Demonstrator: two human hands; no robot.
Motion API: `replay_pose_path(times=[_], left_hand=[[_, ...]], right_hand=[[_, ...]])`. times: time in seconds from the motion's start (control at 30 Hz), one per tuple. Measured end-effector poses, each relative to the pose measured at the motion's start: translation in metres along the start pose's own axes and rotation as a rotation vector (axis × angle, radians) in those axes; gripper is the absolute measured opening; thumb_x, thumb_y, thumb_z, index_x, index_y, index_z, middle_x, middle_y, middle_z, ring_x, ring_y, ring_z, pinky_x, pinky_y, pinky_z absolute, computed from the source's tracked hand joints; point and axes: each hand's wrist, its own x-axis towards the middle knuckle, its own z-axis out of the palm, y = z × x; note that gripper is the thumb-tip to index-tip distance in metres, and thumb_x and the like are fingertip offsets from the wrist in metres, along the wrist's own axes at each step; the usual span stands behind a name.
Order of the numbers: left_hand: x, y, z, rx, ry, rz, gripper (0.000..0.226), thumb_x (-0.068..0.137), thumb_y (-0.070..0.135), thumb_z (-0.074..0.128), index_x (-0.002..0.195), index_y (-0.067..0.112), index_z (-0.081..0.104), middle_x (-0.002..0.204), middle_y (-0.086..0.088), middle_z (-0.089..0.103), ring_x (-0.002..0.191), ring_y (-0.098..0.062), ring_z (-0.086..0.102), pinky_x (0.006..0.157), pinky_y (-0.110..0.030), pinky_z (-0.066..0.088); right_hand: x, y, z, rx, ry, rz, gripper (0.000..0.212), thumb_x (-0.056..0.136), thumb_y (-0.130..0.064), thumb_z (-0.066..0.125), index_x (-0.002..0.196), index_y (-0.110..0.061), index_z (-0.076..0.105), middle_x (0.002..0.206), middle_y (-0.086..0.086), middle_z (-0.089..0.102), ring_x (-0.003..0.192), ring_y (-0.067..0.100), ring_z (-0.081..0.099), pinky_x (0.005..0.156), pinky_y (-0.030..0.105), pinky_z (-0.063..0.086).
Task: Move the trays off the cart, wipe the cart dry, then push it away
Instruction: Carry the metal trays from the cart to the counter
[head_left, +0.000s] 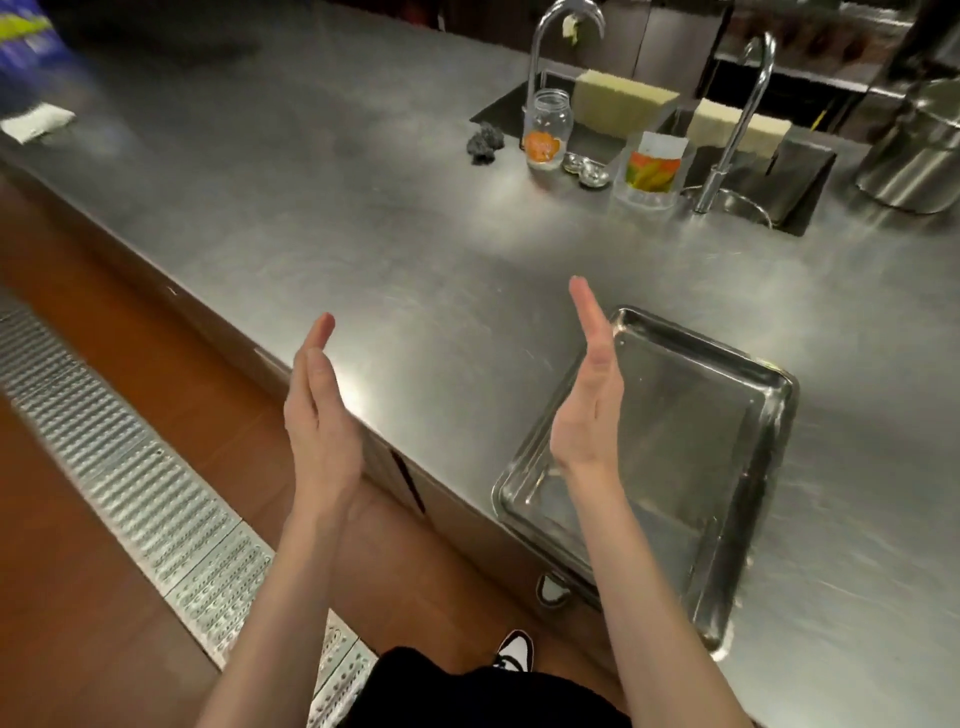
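Both hands, left (322, 415) and right (589, 410), flat-fingered and empty above a shiny rectangular steel tray (737, 467) on brushed-metal counter (363, 208).

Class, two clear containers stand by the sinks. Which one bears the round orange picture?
The glass jar beside the left faucet; the plastic container to its right shows a rectangular, multicoloured label.

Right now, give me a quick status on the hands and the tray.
Both hands, left and right, open, holding nothing. Steel tray flat on counter, at its near edge. Cart not in view.
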Motion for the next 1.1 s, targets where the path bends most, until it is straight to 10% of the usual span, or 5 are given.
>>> replay_pose_path(times=[0.5,0.7,1.1], left_hand=[[-0.066,-0.002,-0.225,0.16,0.47,-0.023,0.049,0.116,0.03,0.024,0.155,0.013,0.048,0.155,0.003,0.055,0.146,-0.004,0.046,0.124,-0.034,0.035],[-0.108,-0.003,-0.298,0.153,0.646,-0.055,0.055,0.113,0.04,0.024,0.154,0.014,0.05,0.153,0.003,0.056,0.143,-0.002,0.048,0.118,-0.018,0.036],[-0.174,0.007,-0.406,0.279,1.041,-0.106,0.046,0.116,0.024,0.026,0.154,0.013,0.049,0.155,0.002,0.054,0.146,-0.003,0.045,0.119,-0.016,0.031]], right_hand=[[-0.087,-0.084,0.176,0.201,-0.468,-0.05,0.092,0.099,-0.076,0.013,0.154,-0.01,0.047,0.158,-0.002,0.05,0.15,0.005,0.037,0.122,0.018,0.022],[-0.143,-0.112,0.238,0.205,-0.626,-0.11,0.062,0.11,-0.041,0.013,0.154,-0.013,0.047,0.156,-0.005,0.051,0.149,0.005,0.039,0.125,0.028,0.026],[-0.228,-0.163,0.356,0.444,-0.982,-0.195,0.081,0.107,-0.061,0.012,0.151,-0.004,0.048,0.154,0.005,0.054,0.148,0.015,0.045,0.124,0.039,0.033]])
